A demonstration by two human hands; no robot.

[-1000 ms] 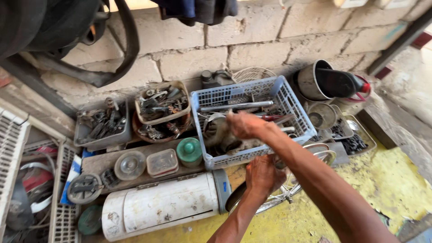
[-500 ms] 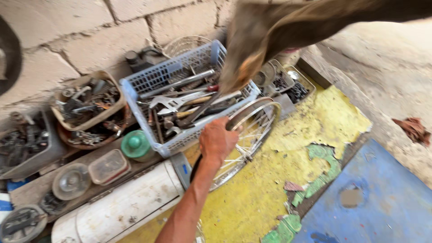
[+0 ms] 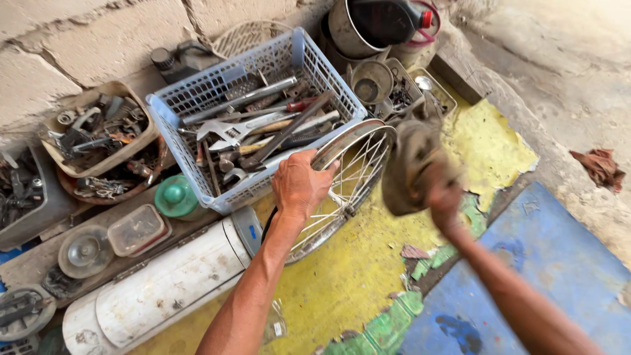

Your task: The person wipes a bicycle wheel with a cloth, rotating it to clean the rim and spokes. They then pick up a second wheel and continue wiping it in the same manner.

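Note:
My left hand (image 3: 299,185) grips the rim of a spoked bicycle wheel (image 3: 348,181) that leans against a blue plastic basket (image 3: 253,89) full of wrenches and other hand tools. My right hand (image 3: 444,197) is shut on a dirty grey-brown rag (image 3: 411,164), held blurred just right of the wheel, above the yellow floor patch (image 3: 368,263).
A white cylindrical casing (image 3: 158,289) lies at the lower left. Trays of metal parts (image 3: 98,135), a green lid (image 3: 176,196) and a clear plastic box (image 3: 138,230) sit left of the basket. Metal pots and a dark jug (image 3: 388,23) stand at the back. A blue board (image 3: 545,276) covers the floor at right.
My right hand has pulled the rag down from close to the camera to beside the wheel. The view has swung left. My left hand keeps hold of the wheel rim.

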